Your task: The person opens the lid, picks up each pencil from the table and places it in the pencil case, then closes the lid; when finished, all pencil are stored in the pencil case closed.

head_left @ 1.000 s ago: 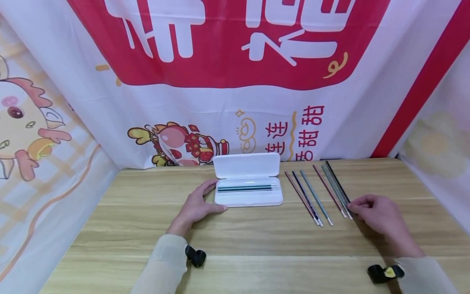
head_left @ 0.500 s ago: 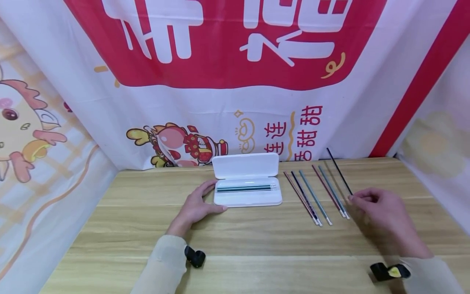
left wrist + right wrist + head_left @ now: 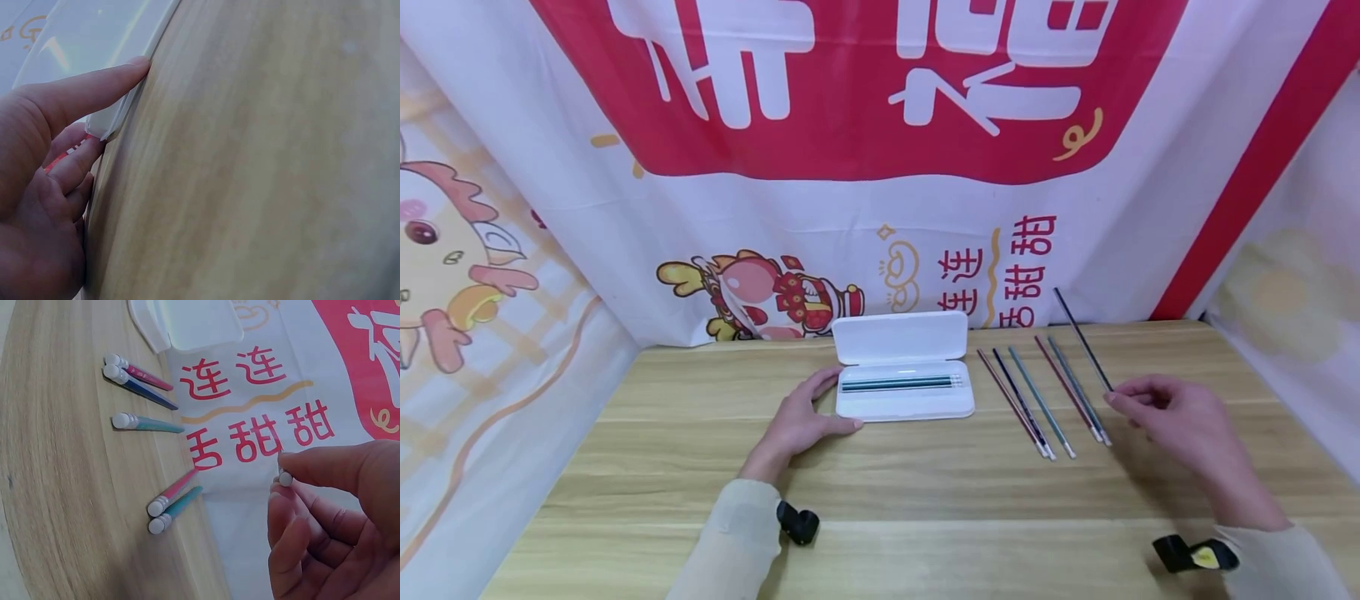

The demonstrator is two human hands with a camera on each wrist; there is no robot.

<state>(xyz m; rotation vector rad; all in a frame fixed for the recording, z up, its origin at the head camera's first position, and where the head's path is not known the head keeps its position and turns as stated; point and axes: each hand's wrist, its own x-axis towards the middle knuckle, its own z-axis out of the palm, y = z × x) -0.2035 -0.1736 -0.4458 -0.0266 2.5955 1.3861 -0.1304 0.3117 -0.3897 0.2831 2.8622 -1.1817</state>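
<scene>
Just below the middle of the head view, a white case (image 3: 904, 408) rests on the table (image 3: 925, 500) with its lid (image 3: 901, 337) standing raised, and I count what look like two dark green pencils (image 3: 895, 383) lying side by side inside it. I'd judge the work to be only partway along: those two are in, one dark pencil (image 3: 1082, 337) is in the air, and five more are left out on the table. That dark pencil slants up at right of centre, pinched near its eraser end by the fingers of the right hand (image 3: 1176, 421). Just left of it lie the five loose ones, in a group of three and a pair: a red pencil (image 3: 150, 377), a blue pencil (image 3: 144, 387) and a teal pencil (image 3: 152, 424), then a second red pencil (image 3: 178, 490) and a second teal pencil (image 3: 181, 505). That makes eight pencils, one case and two hands. Left of centre, the left hand (image 3: 797, 425) holds the case's left end between thumb and fingers. Behind everything hangs a printed cloth (image 3: 760, 217), filling the upper frame.
</scene>
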